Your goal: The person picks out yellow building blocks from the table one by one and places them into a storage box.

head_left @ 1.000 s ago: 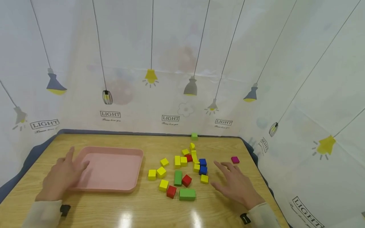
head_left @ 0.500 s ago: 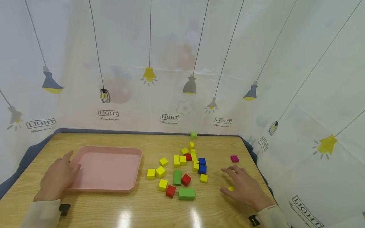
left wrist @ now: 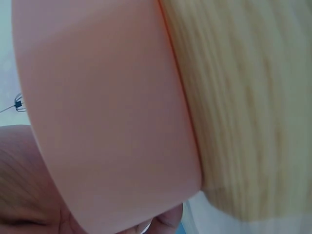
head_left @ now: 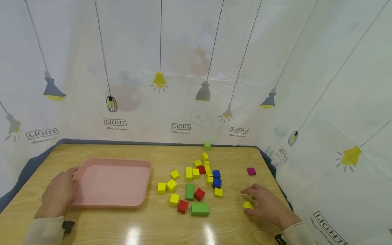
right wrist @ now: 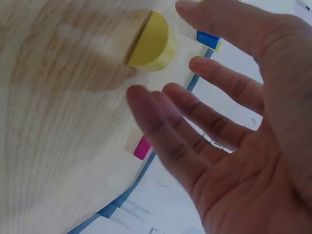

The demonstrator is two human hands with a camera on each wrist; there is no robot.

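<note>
At the left of the head view, my left hand (head_left: pixel 59 192) grips the left edge of a pink tray (head_left: pixel 113 183). The left wrist view shows the pink tray wall (left wrist: pixel 112 122) close up, with part of the hand on either side of it. On the right of the table, my right hand (head_left: pixel 269 204) hovers by a yellow half-round block (head_left: pixel 247 205). Its fingers are spread and relaxed. In the right wrist view a gap shows between the fingers (right wrist: pixel 146 109) and the half-round block (right wrist: pixel 153 44), which lies on the wood.
Several yellow cubes (head_left: pixel 161 188), red cubes (head_left: pixel 199 194), blue cubes (head_left: pixel 216 183) and green blocks (head_left: pixel 200 209) lie scattered mid-table. A magenta block (head_left: pixel 251 171) sits near the right edge, a light green one (head_left: pixel 207 145) at the back edge. Printed white sheeting (head_left: pixel 137 85) surrounds the table (head_left: pixel 171 231).
My left hand has lowered from above the tray and taken hold of its left edge. My right hand has moved right and toward me, uncovering the yellow half-round block.
</note>
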